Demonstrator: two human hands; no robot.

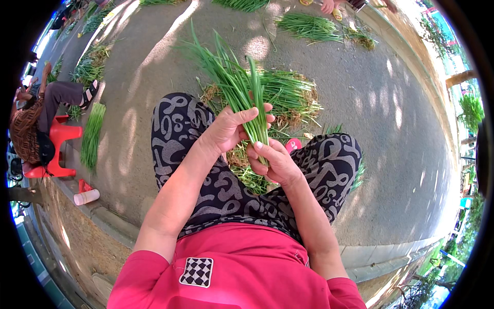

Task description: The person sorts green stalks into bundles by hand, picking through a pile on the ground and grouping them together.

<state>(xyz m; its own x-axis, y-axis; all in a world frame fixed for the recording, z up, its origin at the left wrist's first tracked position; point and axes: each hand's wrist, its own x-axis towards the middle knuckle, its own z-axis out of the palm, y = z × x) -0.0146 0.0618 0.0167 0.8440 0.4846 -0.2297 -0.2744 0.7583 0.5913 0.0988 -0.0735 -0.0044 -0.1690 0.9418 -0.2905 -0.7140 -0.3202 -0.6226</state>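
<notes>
Between my knees I hold a bunch of green chives point(235, 82), its leaf tips pointing up and away to the left. My left hand point(230, 126) is wrapped round the middle of the stalks, thumb lying across them. Lower down, my right hand point(274, 160) grips the pale stalk ends between thumb and fingers. Just beyond my hands, a larger pile of chives point(288, 95) lies on the pavement with brown, rooty ends. Yellowish trimmings and loose leaves point(244, 167) lie below my hands, between my legs.
More chive bundles lie around: one at the left point(93, 136), another at the far right point(309, 27). On the left, a person point(32, 121) sits by a red plastic stool point(63, 135), near a whitish cylinder point(86, 196). Another person's hand point(328, 6) shows at the top. A kerb point(406, 44) runs along the right.
</notes>
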